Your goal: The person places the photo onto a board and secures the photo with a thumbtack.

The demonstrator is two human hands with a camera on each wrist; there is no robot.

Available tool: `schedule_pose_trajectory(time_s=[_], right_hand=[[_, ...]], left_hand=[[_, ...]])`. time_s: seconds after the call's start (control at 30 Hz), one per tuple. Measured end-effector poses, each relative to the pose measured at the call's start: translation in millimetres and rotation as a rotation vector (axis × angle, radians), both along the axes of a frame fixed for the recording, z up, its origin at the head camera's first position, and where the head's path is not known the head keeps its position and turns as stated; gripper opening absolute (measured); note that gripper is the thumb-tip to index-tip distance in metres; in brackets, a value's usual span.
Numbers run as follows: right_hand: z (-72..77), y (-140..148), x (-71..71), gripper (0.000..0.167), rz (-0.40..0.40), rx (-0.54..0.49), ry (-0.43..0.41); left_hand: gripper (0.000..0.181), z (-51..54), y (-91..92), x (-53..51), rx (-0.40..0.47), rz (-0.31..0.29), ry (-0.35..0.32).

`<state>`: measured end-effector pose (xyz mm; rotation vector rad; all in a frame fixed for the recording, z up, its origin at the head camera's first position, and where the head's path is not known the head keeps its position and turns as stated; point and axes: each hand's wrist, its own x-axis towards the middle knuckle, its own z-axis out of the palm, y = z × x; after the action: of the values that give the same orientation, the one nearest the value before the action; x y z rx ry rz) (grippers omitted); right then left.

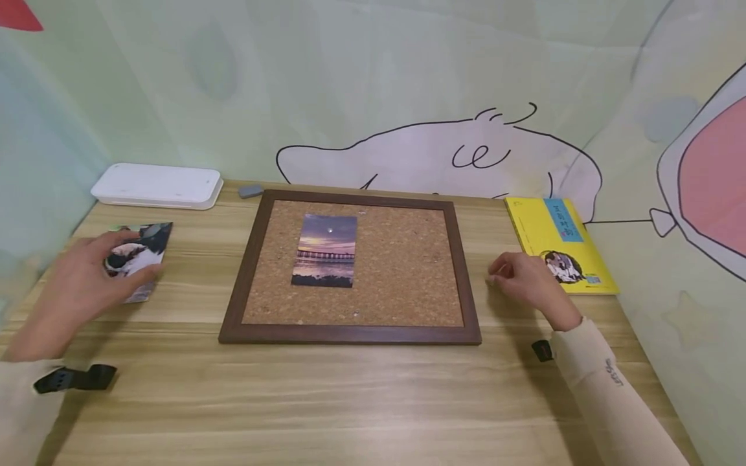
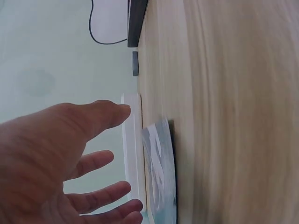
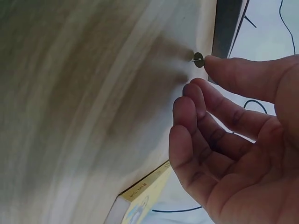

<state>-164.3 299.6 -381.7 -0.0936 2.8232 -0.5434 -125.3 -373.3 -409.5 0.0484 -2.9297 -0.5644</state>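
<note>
My left hand (image 1: 87,275) reaches over a photo (image 1: 153,255) at the table's left, thumb and fingers spread apart. In the left wrist view, a gap shows between those fingers and the photo (image 2: 160,170), whose edge lifts slightly. To the right of a brown-framed corkboard (image 1: 408,278), my right hand (image 1: 524,278) has its fingers curled. Its thumb meets a metal thumbtack (image 3: 199,59), pin pointing away from the hand. How the index finger bears on the tack is unclear. A sunset pier photo (image 1: 324,259) lies on the cork, with a tack (image 1: 330,230) near its top.
A white case (image 1: 157,184) stands at the back left, beside a small grey block (image 1: 251,191). The yellow book (image 1: 542,233) lies just beyond my right hand. Two more tacks show on the cork, one high (image 1: 362,212) and one low (image 1: 357,314). A printed cloth wall rises behind the table.
</note>
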Motion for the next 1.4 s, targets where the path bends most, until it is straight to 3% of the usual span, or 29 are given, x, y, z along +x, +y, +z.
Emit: schedule_pose_trajectory(time_s=[0.23, 0.47, 0.57, 0.8, 1.13, 1.4], right_hand=[[-0.8, 1.0, 0.2, 0.021, 0.025, -0.013, 0.009], [-4.5, -1.9, -0.7, 0.013, 0.044, -0.019, 0.043], [-4.4, -2.3, -0.6, 0.012, 0.045, -0.020, 0.049], [-3.9, -1.3, 0.6, 0.011, 0.048, -0.034, 0.057], [-5.7, 0.9, 0.2, 0.017, 0.037, -0.040, 0.064], [-4.4, 0.3, -1.6, 0.016, 0.026, -0.058, 0.075]], left_hand=[[0.077, -2.7, -13.3, 3.5, -0.026, 0.041, -0.056], [0.090, -5.0, -15.5, 7.0, -0.036, 0.125, -0.177], [0.096, -5.4, -14.9, 6.4, -0.028, 0.134, -0.202], [0.099, -4.2, -16.8, 5.8, -0.021, 0.139, -0.206], [0.106, -3.2, -21.8, 2.7, 0.004, 0.170, -0.262], [0.098, -8.4, -34.9, 1.6, 0.066, 0.181, -0.220]])
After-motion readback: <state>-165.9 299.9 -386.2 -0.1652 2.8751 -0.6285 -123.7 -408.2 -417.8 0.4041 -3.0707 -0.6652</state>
